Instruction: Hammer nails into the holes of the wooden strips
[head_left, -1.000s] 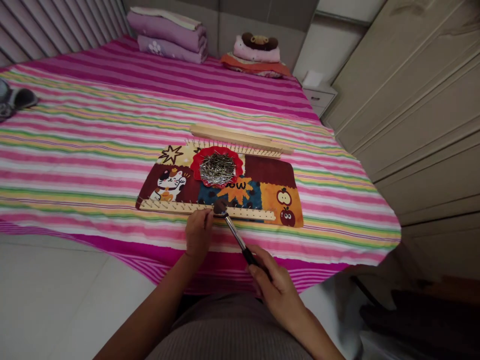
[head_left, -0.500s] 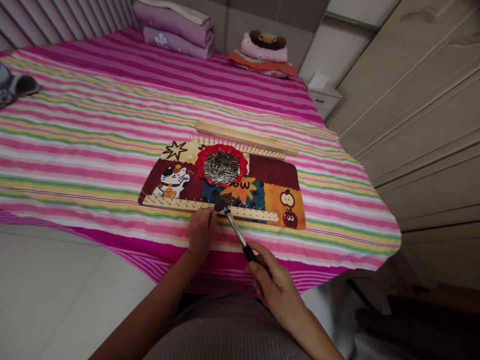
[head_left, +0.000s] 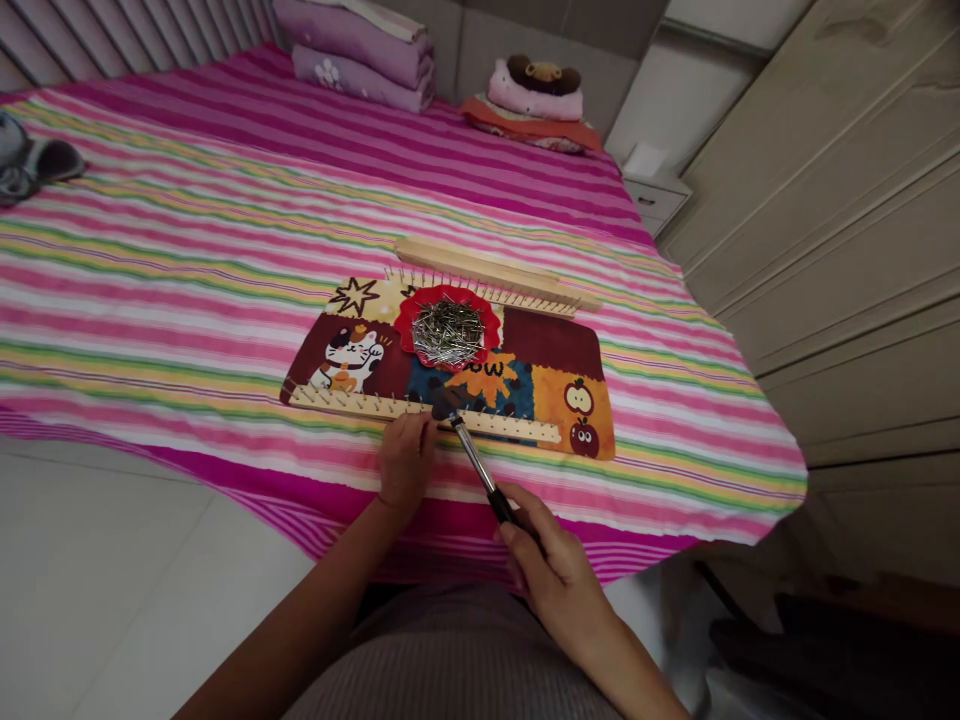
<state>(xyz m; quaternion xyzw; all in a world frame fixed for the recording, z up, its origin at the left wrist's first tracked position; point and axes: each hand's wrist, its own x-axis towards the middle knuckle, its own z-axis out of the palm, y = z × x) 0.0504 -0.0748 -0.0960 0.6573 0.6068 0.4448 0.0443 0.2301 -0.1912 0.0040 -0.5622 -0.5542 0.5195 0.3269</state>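
- Left grip (head_left: 406,462): fingertips too small to tell whether they pinch anything.
- Hammer (head_left: 475,458): handle end hidden inside the right grip (head_left: 553,565), dark head blurred.
- Mat (head_left: 555,345): lettering ahead of both grips partly covered by the red dish (head_left: 406,327).
- Purple bedding (head_left: 364,80), far beyond the left grip: cut off above.
- Grey object (head_left: 34,165), far left of it: cut off.

Nearest the body from the red dish (head_left: 448,361), the patchwork mat (head_left: 551,345) is maroon, teal with dark spots, and orange, printed with a white, black and orange cat, an orange burst and two apples. Beyond the dish, the wooden strips (head_left: 480,262) are pale yellow-tan. All around it, the bed cover (head_left: 225,330) is striped pink, white, green and yellow; farther past it, the sheet (head_left: 247,105) has magenta stripes, and the folded quilts (head_left: 360,80) are lilac with a white flower.
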